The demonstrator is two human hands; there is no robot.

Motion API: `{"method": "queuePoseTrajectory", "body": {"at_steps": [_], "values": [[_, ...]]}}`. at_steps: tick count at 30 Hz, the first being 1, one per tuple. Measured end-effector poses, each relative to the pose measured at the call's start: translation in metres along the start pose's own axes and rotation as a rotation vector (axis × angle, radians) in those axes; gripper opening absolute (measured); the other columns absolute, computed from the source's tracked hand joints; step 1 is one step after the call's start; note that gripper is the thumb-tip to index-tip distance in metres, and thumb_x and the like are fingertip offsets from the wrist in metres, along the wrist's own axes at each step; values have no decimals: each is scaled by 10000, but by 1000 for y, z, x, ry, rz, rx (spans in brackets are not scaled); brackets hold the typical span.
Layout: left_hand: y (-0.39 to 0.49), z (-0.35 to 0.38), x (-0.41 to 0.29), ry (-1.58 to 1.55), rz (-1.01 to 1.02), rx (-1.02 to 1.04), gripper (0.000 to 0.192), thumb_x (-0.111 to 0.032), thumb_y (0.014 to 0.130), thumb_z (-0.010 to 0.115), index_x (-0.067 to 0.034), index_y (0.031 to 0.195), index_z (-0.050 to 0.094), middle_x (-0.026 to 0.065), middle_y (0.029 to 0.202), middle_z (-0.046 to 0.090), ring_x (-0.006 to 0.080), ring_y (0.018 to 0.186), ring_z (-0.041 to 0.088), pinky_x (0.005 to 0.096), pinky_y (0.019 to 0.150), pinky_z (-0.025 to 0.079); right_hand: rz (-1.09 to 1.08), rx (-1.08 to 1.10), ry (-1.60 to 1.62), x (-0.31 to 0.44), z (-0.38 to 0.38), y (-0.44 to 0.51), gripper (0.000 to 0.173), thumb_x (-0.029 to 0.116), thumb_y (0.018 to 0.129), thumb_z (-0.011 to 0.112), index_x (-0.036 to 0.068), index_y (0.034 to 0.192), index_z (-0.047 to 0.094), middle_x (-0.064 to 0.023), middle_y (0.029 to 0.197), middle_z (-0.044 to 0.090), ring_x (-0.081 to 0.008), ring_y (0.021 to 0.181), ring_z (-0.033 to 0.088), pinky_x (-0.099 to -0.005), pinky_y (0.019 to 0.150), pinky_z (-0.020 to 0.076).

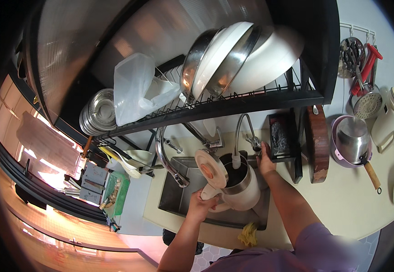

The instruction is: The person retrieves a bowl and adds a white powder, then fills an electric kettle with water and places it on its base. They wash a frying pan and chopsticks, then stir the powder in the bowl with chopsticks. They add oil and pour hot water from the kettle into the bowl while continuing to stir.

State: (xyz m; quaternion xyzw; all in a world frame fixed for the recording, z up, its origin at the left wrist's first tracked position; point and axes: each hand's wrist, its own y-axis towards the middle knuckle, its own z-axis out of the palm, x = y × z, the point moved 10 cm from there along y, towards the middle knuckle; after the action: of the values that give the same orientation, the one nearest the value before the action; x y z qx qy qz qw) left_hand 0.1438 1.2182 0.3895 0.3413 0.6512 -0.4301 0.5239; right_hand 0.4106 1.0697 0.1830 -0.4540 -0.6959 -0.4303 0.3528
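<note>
A white electric kettle (243, 200) with a steel rim and its lid (211, 169) raised is held over the sink (180, 193). My left hand (200, 205) is closed around its handle. The spout of a thin curved faucet (236, 160) reaches into the kettle's open mouth. My right hand (266, 159) is at that faucet's small valve (254, 141), fingers against or beside it; their exact grip is partly hidden. Left of the kettle a larger chrome faucet (164, 158) arches over the sink. Whether water is running cannot be told.
Overhead hangs a black dish rack (217, 104) with bowls and a plastic bag. Right of the sink stand a black holder (282, 136), a wooden cutting board (317, 146), a pot in a purple basin (337, 158) and a white kettle base or jug (389, 119). A yellow cloth (248, 234) lies at the front edge.
</note>
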Motion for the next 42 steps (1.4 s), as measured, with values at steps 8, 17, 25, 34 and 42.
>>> {"method": "queuePoseTrajectory", "body": {"at_steps": [8,17,25,34,42], "values": [[5,-3,9,38,-5,-14,152,10,782,693,4,924,639,38,747,637,88,566,571,235,507,461,-123,-96,-425,19,-3,-1,841,156,812,699,80,1511,238,-120,1441,387,-337,1304,398,-420,1101,322],[9,5,12,114,-27,-2,181,-24,799,706,4,970,651,22,783,648,73,589,575,231,517,471,-33,-41,-210,2,2,6,757,101,840,671,97,1493,288,-115,1383,449,-313,1247,446,-404,1059,380],[14,11,31,151,-85,-29,190,-22,770,716,3,952,672,20,795,664,61,592,563,229,514,459,-46,9,-389,14,-3,0,693,-17,901,507,126,1526,245,-46,1426,401,-194,1302,377,-282,1072,391],[13,6,52,150,-137,-76,202,-12,762,711,1,960,674,27,795,665,73,588,568,234,516,462,-39,-147,-622,-4,6,3,842,307,824,719,121,1499,251,-112,1358,441,-347,1242,456,-447,1045,374],[10,7,61,92,-131,-81,185,-8,762,697,-2,945,670,31,795,664,78,583,564,234,519,451,53,79,-447,-2,6,2,740,299,920,571,46,1512,206,-132,1502,332,-319,1401,288,-478,1182,189]]}}
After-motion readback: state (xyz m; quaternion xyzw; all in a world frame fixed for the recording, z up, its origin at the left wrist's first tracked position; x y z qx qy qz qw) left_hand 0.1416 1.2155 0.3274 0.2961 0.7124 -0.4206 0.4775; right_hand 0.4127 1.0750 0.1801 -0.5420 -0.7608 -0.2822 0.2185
